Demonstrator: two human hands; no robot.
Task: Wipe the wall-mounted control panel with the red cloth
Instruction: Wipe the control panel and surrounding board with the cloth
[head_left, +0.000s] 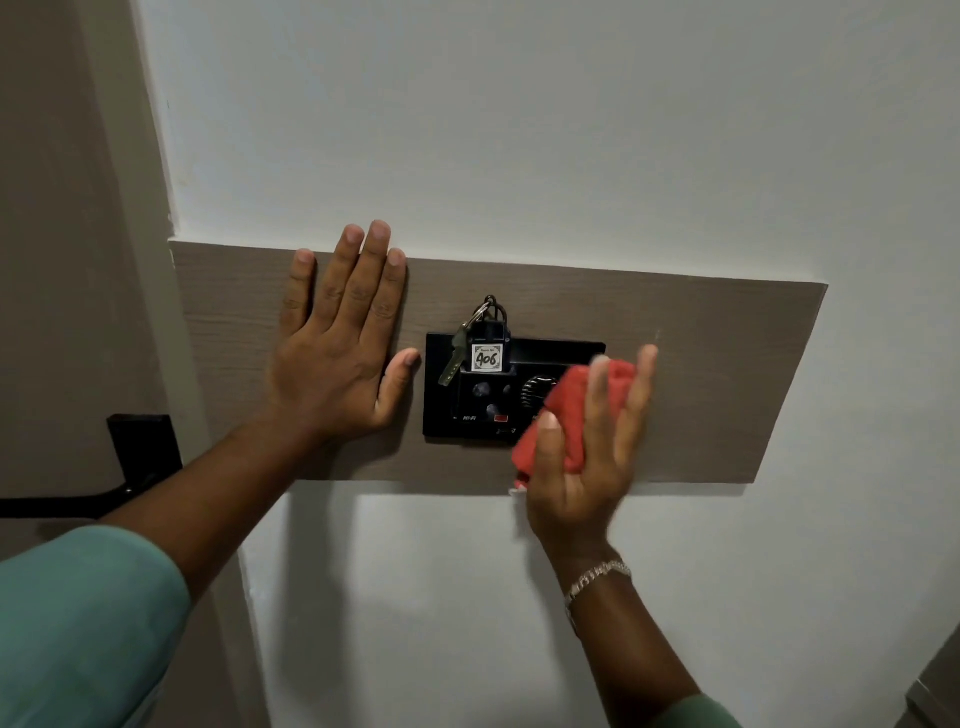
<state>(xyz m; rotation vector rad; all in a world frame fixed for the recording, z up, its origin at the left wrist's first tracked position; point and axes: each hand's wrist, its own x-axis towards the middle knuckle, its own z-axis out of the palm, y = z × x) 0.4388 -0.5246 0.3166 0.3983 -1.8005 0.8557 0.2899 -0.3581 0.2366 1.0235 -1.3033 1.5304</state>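
Control panel, black, sits on a brown wood-grain board fixed to the white wall; a key fob marked 406 stands in its top slot, with a key hanging beside it; your right hand presses the red cloth against the panel's right side, fingers spread over the bunched fabric, clamped on it more by palm than by pinch; your left hand lies flat and open on the board, holding nothing, thumb just beside the panel's left edge.

Risks, as judged: the cloth could snag the dial and turn it; a sweep leftward could catch the key or knock the fob from its slot; the loose hold could let the cloth slip.

Hidden: the panel's right portion and lower right corner lie under cloth and hand; small labels near the bottom are too faint to read; motion blurs your right fingertips; a dark fitting at far left is unclear.
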